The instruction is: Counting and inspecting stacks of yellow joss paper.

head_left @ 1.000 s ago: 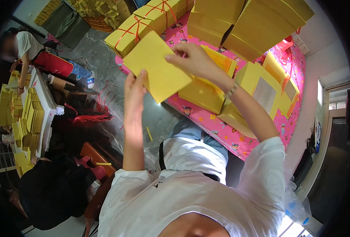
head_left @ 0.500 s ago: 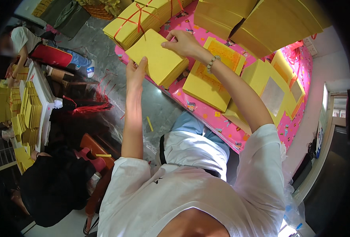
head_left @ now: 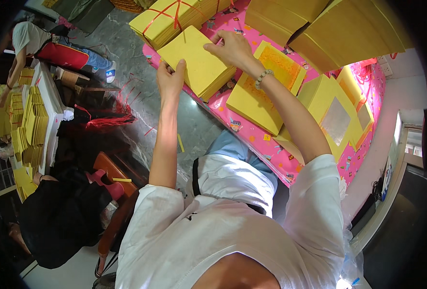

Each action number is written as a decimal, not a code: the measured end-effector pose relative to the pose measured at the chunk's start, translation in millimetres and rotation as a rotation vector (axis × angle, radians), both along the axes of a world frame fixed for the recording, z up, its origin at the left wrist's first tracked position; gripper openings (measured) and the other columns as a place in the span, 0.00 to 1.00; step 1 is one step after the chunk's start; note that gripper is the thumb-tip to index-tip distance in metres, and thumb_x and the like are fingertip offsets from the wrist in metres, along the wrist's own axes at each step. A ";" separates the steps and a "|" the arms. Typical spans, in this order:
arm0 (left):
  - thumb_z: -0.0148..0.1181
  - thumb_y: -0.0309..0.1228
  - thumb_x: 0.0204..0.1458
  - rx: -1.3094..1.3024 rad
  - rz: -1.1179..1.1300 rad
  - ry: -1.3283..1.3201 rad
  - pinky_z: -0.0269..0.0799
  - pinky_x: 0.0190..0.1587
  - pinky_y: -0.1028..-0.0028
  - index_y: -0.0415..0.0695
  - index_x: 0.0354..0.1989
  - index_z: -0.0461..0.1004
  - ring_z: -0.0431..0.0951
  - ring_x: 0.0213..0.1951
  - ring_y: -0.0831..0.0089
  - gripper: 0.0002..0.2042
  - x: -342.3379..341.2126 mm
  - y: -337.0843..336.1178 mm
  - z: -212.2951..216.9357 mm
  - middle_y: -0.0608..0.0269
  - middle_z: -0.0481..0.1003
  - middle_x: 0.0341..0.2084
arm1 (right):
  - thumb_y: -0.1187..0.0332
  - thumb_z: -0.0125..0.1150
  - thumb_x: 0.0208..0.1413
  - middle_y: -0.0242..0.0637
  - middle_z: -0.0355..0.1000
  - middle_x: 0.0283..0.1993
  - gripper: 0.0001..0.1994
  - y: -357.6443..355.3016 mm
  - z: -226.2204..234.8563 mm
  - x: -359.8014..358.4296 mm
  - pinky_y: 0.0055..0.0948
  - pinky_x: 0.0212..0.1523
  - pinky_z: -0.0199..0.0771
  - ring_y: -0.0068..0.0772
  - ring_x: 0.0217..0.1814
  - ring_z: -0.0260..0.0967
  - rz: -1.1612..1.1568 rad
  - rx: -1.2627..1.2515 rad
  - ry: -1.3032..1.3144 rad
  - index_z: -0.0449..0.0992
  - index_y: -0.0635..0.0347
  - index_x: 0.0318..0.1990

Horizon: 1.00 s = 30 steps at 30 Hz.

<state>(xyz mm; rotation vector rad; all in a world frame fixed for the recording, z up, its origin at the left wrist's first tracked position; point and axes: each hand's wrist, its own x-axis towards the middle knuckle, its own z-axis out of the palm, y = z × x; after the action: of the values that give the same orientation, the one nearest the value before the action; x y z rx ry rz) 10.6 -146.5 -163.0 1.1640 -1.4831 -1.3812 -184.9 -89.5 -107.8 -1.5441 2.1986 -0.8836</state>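
A thick stack of yellow paper sheets (head_left: 194, 55) sits at the left edge of the pink-covered table. My left hand (head_left: 171, 81) grips its near left corner, thumb on the top sheet and fingers at the side. At the opposite edge, my right hand (head_left: 233, 49) has its thumb on top and its index finger bent. A bead bracelet circles my right wrist. Just right of the stack lies another yellow paper pile with an orange-patterned sheet (head_left: 277, 66) on top. Behind the stack stands a yellow bundle (head_left: 165, 21) tied with red string.
Tall yellow paper blocks (head_left: 338, 36) stand at the table's back right, and yellow packs with silver squares (head_left: 336, 120) at its right. Two people work at a white table (head_left: 54, 115) on the left. Red strings (head_left: 109, 120) hang near it.
The whole view has shifted slightly. Both my hands stay at the stack with little change in their grip. The far person at the left has moved an arm lower over the white table.
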 end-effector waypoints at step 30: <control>0.43 0.22 0.56 0.119 0.101 0.467 0.59 0.60 0.65 0.47 0.68 0.36 0.60 0.60 0.62 0.33 -38.9 43.8 -0.7 0.54 0.53 0.63 | 0.52 0.28 0.65 0.42 0.57 0.65 0.28 3.0 -13.1 -8.8 0.32 0.63 0.58 0.33 0.65 0.56 0.399 0.309 -0.925 0.54 0.64 0.64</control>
<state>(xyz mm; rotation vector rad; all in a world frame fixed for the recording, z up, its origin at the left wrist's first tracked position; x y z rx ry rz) -28.2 -102.7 -163.7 0.8913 -1.0114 -1.5571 -193.7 -86.5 -120.9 -1.0455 1.2404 -0.8350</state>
